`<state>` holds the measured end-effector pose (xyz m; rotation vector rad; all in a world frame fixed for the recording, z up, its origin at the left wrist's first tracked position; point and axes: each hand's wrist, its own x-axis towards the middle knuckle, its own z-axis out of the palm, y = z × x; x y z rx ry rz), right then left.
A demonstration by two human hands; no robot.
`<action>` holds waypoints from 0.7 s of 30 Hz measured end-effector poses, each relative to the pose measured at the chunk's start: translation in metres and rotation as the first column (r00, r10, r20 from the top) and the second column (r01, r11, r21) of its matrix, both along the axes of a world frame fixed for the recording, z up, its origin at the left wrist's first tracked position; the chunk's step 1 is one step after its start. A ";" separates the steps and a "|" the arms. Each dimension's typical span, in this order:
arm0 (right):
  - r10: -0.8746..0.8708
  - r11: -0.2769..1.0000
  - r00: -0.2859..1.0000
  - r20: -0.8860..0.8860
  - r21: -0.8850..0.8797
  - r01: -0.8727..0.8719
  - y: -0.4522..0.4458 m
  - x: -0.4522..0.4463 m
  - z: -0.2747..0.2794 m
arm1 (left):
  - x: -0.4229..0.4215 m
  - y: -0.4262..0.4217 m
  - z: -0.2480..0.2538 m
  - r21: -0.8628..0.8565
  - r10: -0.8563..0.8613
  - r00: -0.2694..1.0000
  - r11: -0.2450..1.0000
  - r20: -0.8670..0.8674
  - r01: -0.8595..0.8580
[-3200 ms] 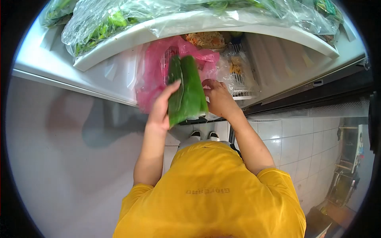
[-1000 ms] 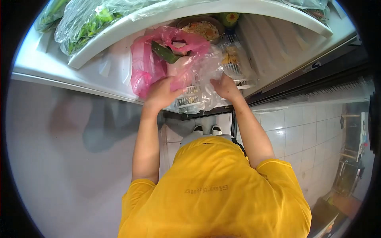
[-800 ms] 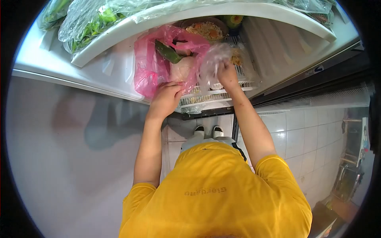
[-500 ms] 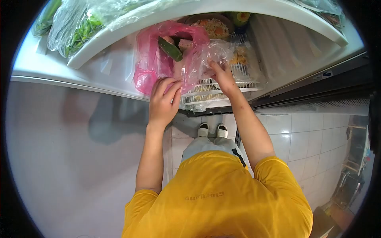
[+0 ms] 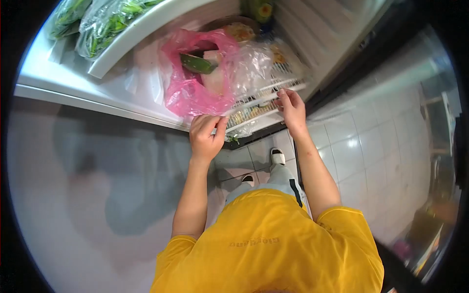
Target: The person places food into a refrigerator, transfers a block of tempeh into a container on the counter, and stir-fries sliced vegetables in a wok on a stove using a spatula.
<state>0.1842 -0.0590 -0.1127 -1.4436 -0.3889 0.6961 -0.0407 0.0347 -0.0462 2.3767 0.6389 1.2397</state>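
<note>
Since the pink plastic bag (image 5: 193, 100) lies mouth-up in the upper middle of the frame, we can see partway in: a piece of green leaf (image 5: 196, 64) against a pale block (image 5: 213, 83). Can't say what the block is. Crumpled clear plastic bag (image 5: 251, 67) is just right of it, by the white wire rack (image 5: 254, 113) near frame centre.

Step in hand, our read: handling the bag and the rack at the refrigerator's (image 5: 88, 93) front edge. To do it well, we'd use light fingertip pressure, keep loose film from snagging on the wires, and steady both ends of the rack evenly so it doesn't tilt. Pulling on the bag's thin wall could tear it or tip the leaf.

Fingers. Left hand (image 5: 205, 138), just left of centre: fingers curled, thumb slightly off the index, tips by the pink bag's lower edge and the rack's left front corner. We can't tell if they pinch film, rack or nothing. Right hand (image 5: 294, 113), right of centre: thumb and index bent in close to each other, tips at the rack's right front. Contact looks likely; grip unconfirmed. Neither hand has the leaf.

Around: bagged leafy greens (image 5: 110, 31), upper left, behind a curved white shelf edge (image 5: 140, 34); bowl of food (image 5: 240, 31), top centre, blurred.
</note>
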 end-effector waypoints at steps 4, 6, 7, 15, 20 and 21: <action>-0.251 0.967 0.946 0.206 0.010 0.255 -0.080 -0.027 0.014 | -0.009 -0.008 -0.008 -0.059 -0.121 0.993 0.991 -0.002 0.121; -0.393 0.919 0.846 0.359 0.137 0.369 -0.125 -0.039 0.018 | -0.007 -0.020 -0.009 -0.116 -0.143 0.990 0.983 0.021 0.144; -0.416 0.909 0.833 0.365 0.135 0.395 -0.144 -0.049 0.029 | -0.006 -0.028 -0.007 -0.138 -0.163 0.985 0.976 0.054 0.169; -0.383 0.554 -0.401 0.832 0.555 0.621 -0.311 -0.099 0.130 | 0.033 -0.089 0.002 -0.237 -0.356 0.913 0.886 0.201 0.398; -0.321 0.065 -0.499 0.805 0.544 0.837 -0.385 -0.120 0.158 | 0.045 -0.141 0.022 -0.206 -0.437 0.854 0.842 0.282 0.499; -0.399 0.155 -0.406 0.822 0.497 0.854 -0.406 -0.107 0.150 | 0.046 -0.150 0.024 -0.212 -0.456 0.841 0.827 0.291 0.521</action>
